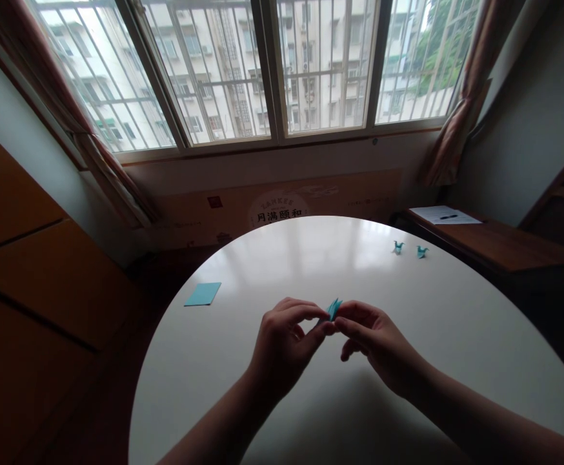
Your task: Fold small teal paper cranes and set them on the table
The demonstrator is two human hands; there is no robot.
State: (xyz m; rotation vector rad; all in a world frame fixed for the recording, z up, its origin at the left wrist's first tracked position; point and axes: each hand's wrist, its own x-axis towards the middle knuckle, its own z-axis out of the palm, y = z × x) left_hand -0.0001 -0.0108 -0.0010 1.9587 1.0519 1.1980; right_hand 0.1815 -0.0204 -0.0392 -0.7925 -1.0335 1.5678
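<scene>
Both my hands meet above the middle of a round white table (214,361). My left hand (284,342) and my right hand (376,345) each pinch a small folded piece of blue paper (333,308) between thumb and fingertips. Only its pointed top shows above my fingers. A flat sheet of blue paper (203,294) lies on the table's left side. Two small folded blue paper cranes (398,247) (422,252) stand at the far right of the table.
A wooden side desk (504,245) at the right holds a white sheet with a pen (448,216). A barred window (272,71) with curtains fills the far wall. Wooden cabinets (30,271) stand at the left.
</scene>
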